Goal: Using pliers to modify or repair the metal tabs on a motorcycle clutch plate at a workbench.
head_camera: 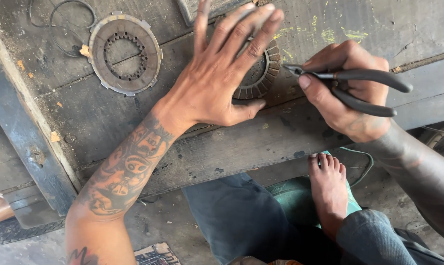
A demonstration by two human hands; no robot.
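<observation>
The ridged friction disc lies flat on the wooden counter, near its front edge, and most of it is hidden under my left hand. Only its right arc shows, with short radial segments along the rim. My left hand is spread open, palm down, fingers stretched away from me across the disc and thumb along the counter near the disc's lower edge, pressing on it rather than gripping it.

My right hand is closed around the dark handles of a pair of needle-nose pliers. The thin nose points left and reaches the disc's right rim, just beside my left fingers. Whether the tips have hold of anything I cannot tell.

Further left on the counter, well apart from the disc, a second ring-shaped plate lies flat, with small tabs around its outer edge and teeth around its inner hole. A loop of thin wire sits beyond it, near the far edge. The counter itself is dark, stained and scratched, with yellow smears behind my right hand.

Below the counter's front edge I see my bare foot resting on a green sandal, and my knee in dark trousers.
</observation>
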